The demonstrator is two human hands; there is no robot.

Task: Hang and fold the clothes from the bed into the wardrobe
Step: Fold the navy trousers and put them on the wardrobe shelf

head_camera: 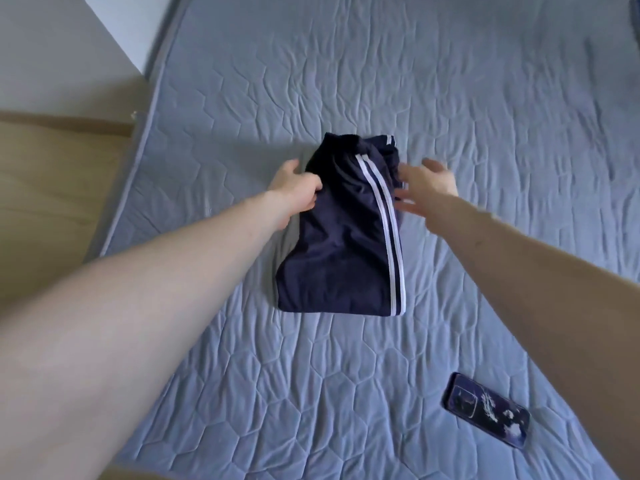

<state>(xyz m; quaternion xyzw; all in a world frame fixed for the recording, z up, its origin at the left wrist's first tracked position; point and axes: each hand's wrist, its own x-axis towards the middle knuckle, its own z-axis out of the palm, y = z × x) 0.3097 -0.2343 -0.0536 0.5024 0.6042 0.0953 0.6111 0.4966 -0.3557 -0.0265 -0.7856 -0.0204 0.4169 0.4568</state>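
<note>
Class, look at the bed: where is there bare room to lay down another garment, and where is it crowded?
Bare quilt stretches beyond the folded navy trousers and nearer, between them and the phone. It is crowded at the trousers, left hand gripping, right hand alongside.

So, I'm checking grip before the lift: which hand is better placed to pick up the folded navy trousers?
Probably the left hand: it already grips the navy trousers at their left edge. The right hand is open beside the striped edge.
</note>
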